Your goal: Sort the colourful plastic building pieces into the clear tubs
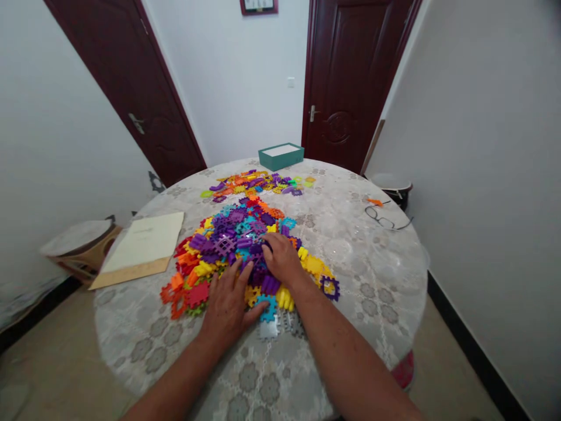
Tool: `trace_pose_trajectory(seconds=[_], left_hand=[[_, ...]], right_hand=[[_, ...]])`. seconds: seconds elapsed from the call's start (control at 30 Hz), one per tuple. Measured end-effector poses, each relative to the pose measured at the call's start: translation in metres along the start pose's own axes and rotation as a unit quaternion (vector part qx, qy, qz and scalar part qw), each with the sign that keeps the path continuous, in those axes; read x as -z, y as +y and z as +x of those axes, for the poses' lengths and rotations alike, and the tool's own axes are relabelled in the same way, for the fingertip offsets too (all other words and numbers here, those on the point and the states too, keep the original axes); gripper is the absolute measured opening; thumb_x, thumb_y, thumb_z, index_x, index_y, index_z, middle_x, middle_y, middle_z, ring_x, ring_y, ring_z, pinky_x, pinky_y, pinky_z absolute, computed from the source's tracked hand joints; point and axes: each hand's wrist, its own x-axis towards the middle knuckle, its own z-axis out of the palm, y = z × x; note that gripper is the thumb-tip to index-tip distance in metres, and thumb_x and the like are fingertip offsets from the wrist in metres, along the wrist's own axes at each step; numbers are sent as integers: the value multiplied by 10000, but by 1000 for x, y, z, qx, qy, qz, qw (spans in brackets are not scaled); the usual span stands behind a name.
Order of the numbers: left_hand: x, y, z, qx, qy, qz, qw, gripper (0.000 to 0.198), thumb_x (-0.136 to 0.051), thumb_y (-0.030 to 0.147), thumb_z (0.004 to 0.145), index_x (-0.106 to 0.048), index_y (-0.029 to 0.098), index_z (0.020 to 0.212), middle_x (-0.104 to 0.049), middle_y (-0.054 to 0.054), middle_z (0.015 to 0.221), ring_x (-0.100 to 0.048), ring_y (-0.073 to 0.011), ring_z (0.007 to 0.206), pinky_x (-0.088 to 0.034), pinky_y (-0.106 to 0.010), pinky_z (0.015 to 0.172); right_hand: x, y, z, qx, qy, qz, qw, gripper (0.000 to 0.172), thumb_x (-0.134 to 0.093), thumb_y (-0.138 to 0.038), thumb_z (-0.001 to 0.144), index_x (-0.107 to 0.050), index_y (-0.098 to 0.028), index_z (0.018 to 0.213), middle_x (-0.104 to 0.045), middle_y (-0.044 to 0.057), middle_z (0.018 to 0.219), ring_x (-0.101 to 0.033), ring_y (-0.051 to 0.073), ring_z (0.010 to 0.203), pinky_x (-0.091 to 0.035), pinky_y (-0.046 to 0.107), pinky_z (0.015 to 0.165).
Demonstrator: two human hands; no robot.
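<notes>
A heap of colourful plastic interlocking toy blocks (236, 219) lies in the middle of the table, mostly purple on top, with red, orange, yellow and blue around it. My left hand (228, 298) rests on the near side of the heap, fingers spread, its thumb by a light-blue toothed block (266, 308). Over the right part of the heap, my right hand (283, 257) has its fingers curled and closed around a dark purple block (266, 244), partly hidden by the fingers. Beneath that wrist lie yellow blocks (286, 299). Clear and grey blocks (269, 328) sit at the near edge.
The round table (350, 351) has a patterned cover. Farther back lies a second scatter of blocks (258, 184), with a green box (283, 158) behind it. A paper folder (142, 245) lies left; eyeglasses (385, 221) and an orange piece (375, 202) lie right. Stools stand beside the table.
</notes>
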Motion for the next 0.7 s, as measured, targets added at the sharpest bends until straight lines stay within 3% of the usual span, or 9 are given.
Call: trace_pose_trajectory(seconds=[0.23,0.43,0.57,0.7], left_hand=[[1,2,18,22,-5,6,1000,768,-621,563,965,-374,242,1618,-449,-175,1635,-485,-355,1451,-370,-541,1215],[0,-1,35,34,-12,19,999,655,-552,497,1018,-418,241,1605,-506,-150,1602,-524,-338,1392,-403,-501,1165],[5,-1,47,26,-19,31,999,558,-501,413,1042,-476,258,1578,-525,-135,1591,-554,-335,1340,-434,-484,1101],[12,-2,59,15,-36,54,998,512,-414,325,1062,-508,301,1564,-547,-116,1573,-585,-342,1261,-469,-488,1009]], right_hand=[[1,12,1,-60,54,32,996,361,-479,-220,1021,-690,-147,1305,-716,146,1295,-642,248,1242,-462,410,1151],[14,8,3,-45,59,42,996,451,-376,-149,1023,-678,-178,1356,-720,110,1342,-629,206,1294,-447,388,1178],[32,-1,5,-25,78,43,996,455,-374,-131,1002,-700,-185,1314,-731,90,1324,-646,185,1276,-456,357,1172],[68,-14,4,-35,110,56,992,403,-401,-155,1005,-736,-193,1225,-777,66,1204,-711,185,1151,-531,345,1079]])
